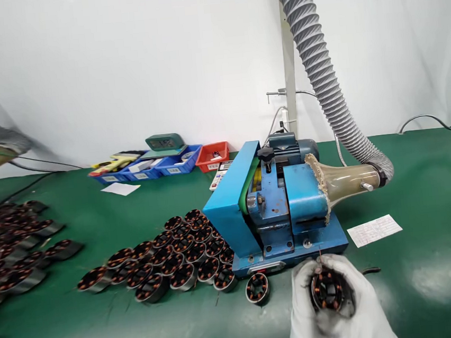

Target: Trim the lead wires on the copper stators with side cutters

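A round motor stator [328, 292] with copper windings in a black core is gripped between both my white-gloved hands, in front of the blue machine. My left hand [304, 307] wraps its left side, fingers closed. From the right, my right hand [361, 299] curls around it, and its fingers are also closed. A thin wire sticks up at the stator's top edge. One single stator [257, 288] rests on the green table just left of my hands. Further left, a group of several similar stators [182, 275] stands beside the machine.
The blue belt machine [269, 207] stands ahead, its suction funnel [350, 182] joined to a grey hose [319, 64]. A paper slip [374, 230] lies right. Blue bins [179, 163], a red bin [212, 157] and a green clock [164, 142] line the back. More stators [18, 252] crowd the left.
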Available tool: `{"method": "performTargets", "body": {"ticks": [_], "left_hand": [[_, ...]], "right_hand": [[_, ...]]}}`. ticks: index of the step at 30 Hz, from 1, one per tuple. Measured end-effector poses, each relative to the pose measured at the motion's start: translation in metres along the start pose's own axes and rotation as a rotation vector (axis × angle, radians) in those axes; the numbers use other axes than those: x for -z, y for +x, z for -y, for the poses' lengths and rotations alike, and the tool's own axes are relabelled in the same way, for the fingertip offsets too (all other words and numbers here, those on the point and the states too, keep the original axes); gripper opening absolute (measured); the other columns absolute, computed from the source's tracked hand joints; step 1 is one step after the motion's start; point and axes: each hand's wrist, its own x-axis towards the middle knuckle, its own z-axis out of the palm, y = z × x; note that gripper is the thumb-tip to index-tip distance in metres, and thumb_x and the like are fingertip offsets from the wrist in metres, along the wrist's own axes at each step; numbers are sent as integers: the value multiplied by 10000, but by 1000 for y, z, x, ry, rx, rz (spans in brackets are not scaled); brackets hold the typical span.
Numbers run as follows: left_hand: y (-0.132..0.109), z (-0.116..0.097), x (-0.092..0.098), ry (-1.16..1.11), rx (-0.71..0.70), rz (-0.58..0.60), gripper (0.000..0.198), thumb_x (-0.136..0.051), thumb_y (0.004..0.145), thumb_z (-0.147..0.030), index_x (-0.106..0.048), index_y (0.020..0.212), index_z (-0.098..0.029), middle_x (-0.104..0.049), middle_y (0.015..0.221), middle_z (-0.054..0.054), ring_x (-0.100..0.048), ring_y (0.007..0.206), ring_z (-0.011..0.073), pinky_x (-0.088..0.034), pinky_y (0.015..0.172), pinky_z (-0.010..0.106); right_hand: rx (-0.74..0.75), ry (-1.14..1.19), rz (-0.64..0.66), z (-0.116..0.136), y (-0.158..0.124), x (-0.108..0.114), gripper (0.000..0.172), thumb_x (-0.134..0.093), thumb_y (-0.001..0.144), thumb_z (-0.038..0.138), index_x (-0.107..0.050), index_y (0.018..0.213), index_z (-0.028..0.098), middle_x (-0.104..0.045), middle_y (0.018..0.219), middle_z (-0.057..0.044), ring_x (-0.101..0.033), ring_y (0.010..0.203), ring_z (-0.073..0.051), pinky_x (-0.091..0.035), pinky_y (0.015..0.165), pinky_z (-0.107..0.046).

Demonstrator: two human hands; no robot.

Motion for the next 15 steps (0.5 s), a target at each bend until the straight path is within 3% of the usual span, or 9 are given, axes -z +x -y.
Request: {"method": "performTargets", "body": {"ticks": [4,9,15], "left_hand": [[25,5,-17,-51,62,-65,220,-430,781,-309,-497,974,-226,-664,1038,109,-676,931,222,-562,823,380],[42,-4,-32,-55,77,-127,247,-362,872,-297,-497,1074,-252,-688,1046,61,-666,962,175,-544,864,319],[51,-2,-35,-10,83,-139,248,-394,861,-248,-515,1076,-260,-672,1058,53,-665,945,171,-533,878,327]], "right_hand": [[9,-153,-31,-7,15,-16,368,-714,593,223,-677,958,200,-693,978,-83,-672,904,-248,-551,795,-305],[-43,-230,-43,9,46,-20,321,-665,683,257,-652,991,166,-682,983,-99,-655,920,-256,-513,846,-372],[-97,-222,-54,13,55,-22,256,-677,676,290,-674,902,170,-697,901,-81,-659,856,-258,-510,802,-377]]}}
